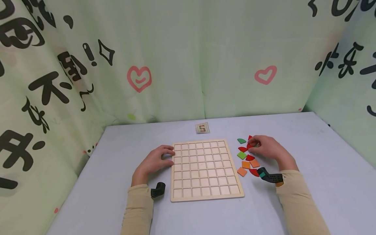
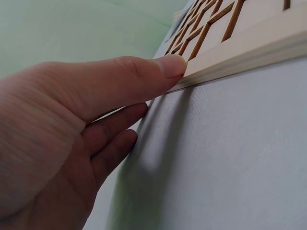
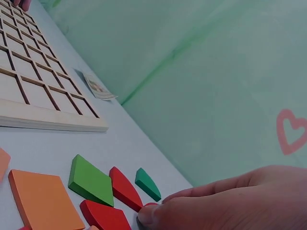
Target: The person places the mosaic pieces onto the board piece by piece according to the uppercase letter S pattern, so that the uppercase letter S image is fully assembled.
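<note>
Touches board (image 1: 203, 173) with loose left hand (image 1: 155, 160); maybe picks red piece (image 1: 248, 146) with right hand (image 1: 268, 147), can't tell if gripped; lift next.

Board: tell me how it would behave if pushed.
The board is probably stiff, since its edges run straight. Lying flat and broad on the table, it would likely slide rather than tip. Its thin profile suggests it is fairly light.
</note>
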The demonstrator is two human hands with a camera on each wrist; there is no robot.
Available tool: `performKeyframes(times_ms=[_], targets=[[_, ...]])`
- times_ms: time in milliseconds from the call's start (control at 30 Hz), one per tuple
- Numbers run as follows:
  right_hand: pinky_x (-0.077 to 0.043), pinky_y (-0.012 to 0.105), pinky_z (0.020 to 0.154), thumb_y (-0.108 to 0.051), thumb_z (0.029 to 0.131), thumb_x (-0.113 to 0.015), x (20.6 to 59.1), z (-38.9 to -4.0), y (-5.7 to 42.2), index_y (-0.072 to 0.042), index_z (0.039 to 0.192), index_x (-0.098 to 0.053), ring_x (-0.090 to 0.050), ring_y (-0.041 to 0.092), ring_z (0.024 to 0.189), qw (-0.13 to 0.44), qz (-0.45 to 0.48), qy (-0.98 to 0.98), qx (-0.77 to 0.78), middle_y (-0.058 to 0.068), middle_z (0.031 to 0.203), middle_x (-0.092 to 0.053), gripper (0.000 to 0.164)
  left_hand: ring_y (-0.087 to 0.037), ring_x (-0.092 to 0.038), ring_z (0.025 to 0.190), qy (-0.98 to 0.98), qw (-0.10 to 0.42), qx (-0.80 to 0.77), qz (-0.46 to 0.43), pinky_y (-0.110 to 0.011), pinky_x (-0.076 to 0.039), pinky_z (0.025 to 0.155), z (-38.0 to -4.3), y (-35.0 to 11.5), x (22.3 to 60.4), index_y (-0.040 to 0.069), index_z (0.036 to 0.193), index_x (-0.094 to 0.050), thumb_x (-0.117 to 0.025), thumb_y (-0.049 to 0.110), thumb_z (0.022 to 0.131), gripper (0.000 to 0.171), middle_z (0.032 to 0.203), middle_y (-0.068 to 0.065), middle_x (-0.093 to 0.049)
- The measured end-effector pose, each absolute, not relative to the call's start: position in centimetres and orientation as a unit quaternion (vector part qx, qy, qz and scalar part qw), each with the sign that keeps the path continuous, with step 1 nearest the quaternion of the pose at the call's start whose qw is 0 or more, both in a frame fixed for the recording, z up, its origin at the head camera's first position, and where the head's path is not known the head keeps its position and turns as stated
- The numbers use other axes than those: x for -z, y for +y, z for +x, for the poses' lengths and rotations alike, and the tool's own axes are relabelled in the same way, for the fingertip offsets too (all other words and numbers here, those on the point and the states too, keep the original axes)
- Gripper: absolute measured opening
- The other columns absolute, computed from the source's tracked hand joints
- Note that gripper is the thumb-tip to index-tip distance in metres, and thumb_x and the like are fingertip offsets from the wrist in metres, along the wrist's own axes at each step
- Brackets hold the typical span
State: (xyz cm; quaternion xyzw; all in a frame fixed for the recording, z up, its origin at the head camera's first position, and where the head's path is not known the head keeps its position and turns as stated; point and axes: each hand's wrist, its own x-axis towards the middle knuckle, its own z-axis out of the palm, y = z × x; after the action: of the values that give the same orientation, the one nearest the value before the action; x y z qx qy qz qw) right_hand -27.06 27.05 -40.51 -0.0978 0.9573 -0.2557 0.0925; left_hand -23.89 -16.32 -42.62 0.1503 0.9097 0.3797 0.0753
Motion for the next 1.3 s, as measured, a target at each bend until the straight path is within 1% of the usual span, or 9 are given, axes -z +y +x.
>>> performKeyframes(times_ms=[267, 467, 667, 800, 900, 1000, 1100, 1200, 1300], targets=[[-0.054, 0.042, 0.081, -0.009, 0.092, -0.067, 40.4, -26.9, 27.0, 0.005, 0.120, -0.064, -0.055, 0.032, 0.094, 0.086, -0.105, 0.958, 0.254, 0.022, 0.110, -0.064, 0.032, -0.031, -0.045, 0.141, 0.909, 0.072, -0.380, 0.154, -0.047, -0.035, 0.119, -23.9, -16.4, 42.7, 0.004, 0.124, -0.069, -0.077, 0.012, 0.087, 0.039, 0.144, -0.009, -0.056], [-0.055, 0.044, 0.082, -0.016, 0.091, -0.070, 40.6, -26.9, 27.0, 0.003, 0.117, -0.066, -0.056, 0.032, 0.095, 0.082, -0.098, 0.959, 0.253, 0.020, 0.107, -0.065, 0.032, -0.032, -0.045, 0.141, 0.909, 0.075, -0.381, 0.151, -0.048, -0.036, 0.119, -23.7, -16.5, 42.9, 0.004, 0.124, -0.068, -0.076, 0.011, 0.087, 0.039, 0.144, -0.008, -0.056], [-0.055, 0.047, 0.084, -0.008, 0.092, -0.065, 40.7, -27.0, 27.0, 0.003, 0.119, -0.067, -0.055, 0.035, 0.097, 0.069, -0.096, 0.960, 0.252, 0.023, 0.113, -0.064, 0.029, -0.032, -0.045, 0.140, 0.908, 0.070, -0.383, 0.155, -0.048, -0.037, 0.118, -23.6, -16.5, 43.0, 0.004, 0.124, -0.069, -0.076, 0.011, 0.087, 0.038, 0.143, -0.009, -0.056], [-0.055, 0.048, 0.087, -0.018, 0.093, -0.068, 40.8, -27.1, 26.8, 0.006, 0.121, -0.063, -0.056, 0.035, 0.098, 0.066, -0.080, 0.961, 0.255, 0.023, 0.111, -0.065, 0.037, -0.031, -0.045, 0.141, 0.908, 0.070, -0.383, 0.155, -0.048, -0.036, 0.118, -23.6, -16.5, 43.0, 0.004, 0.124, -0.068, -0.076, 0.011, 0.087, 0.038, 0.144, -0.009, -0.056], [-0.054, 0.046, 0.084, -0.025, 0.092, -0.070, 40.8, -27.2, 26.4, 0.006, 0.113, -0.065, -0.057, 0.033, 0.094, 0.057, -0.071, 0.963, 0.252, 0.020, 0.103, -0.066, 0.037, -0.031, -0.045, 0.141, 0.909, 0.070, -0.382, 0.153, -0.048, -0.037, 0.118, -23.6, -16.5, 42.9, 0.004, 0.124, -0.069, -0.076, 0.011, 0.087, 0.038, 0.144, -0.008, -0.056], [-0.054, 0.046, 0.082, -0.024, 0.093, -0.069, 41.0, -27.2, 26.1, 0.005, 0.106, -0.067, -0.056, 0.032, 0.092, 0.048, -0.071, 0.964, 0.252, 0.019, 0.099, -0.066, 0.032, -0.030, -0.044, 0.141, 0.908, 0.073, -0.384, 0.150, -0.047, -0.036, 0.119, -23.5, -16.5, 42.8, 0.005, 0.124, -0.069, -0.076, 0.011, 0.087, 0.038, 0.144, -0.007, -0.056], [-0.054, 0.048, 0.085, -0.019, 0.094, -0.067, 41.0, -27.1, 25.8, 0.005, 0.108, -0.067, -0.056, 0.034, 0.093, 0.043, -0.076, 0.964, 0.252, 0.020, 0.101, -0.066, 0.028, -0.030, -0.044, 0.141, 0.908, 0.073, -0.383, 0.152, -0.047, -0.036, 0.118, -23.6, -16.4, 42.7, 0.005, 0.124, -0.069, -0.076, 0.011, 0.087, 0.038, 0.144, -0.007, -0.055], [-0.054, 0.051, 0.088, -0.017, 0.095, -0.066, 41.0, -27.1, 25.7, 0.006, 0.114, -0.066, -0.056, 0.036, 0.096, 0.040, -0.075, 0.965, 0.249, 0.023, 0.105, -0.066, 0.030, -0.030, -0.045, 0.141, 0.908, 0.071, -0.383, 0.154, -0.047, -0.037, 0.118, -23.6, -16.4, 42.7, 0.005, 0.124, -0.069, -0.076, 0.012, 0.087, 0.038, 0.144, -0.007, -0.056], [-0.054, 0.050, 0.086, -0.021, 0.095, -0.066, 41.1, -27.1, 25.7, 0.008, 0.113, -0.064, -0.056, 0.036, 0.095, 0.034, -0.060, 0.967, 0.244, 0.024, 0.104, -0.065, 0.034, -0.031, -0.045, 0.141, 0.908, 0.069, -0.381, 0.157, -0.047, -0.037, 0.118, -23.7, -16.4, 42.7, 0.004, 0.123, -0.069, -0.076, 0.011, 0.087, 0.038, 0.143, -0.008, -0.056]])
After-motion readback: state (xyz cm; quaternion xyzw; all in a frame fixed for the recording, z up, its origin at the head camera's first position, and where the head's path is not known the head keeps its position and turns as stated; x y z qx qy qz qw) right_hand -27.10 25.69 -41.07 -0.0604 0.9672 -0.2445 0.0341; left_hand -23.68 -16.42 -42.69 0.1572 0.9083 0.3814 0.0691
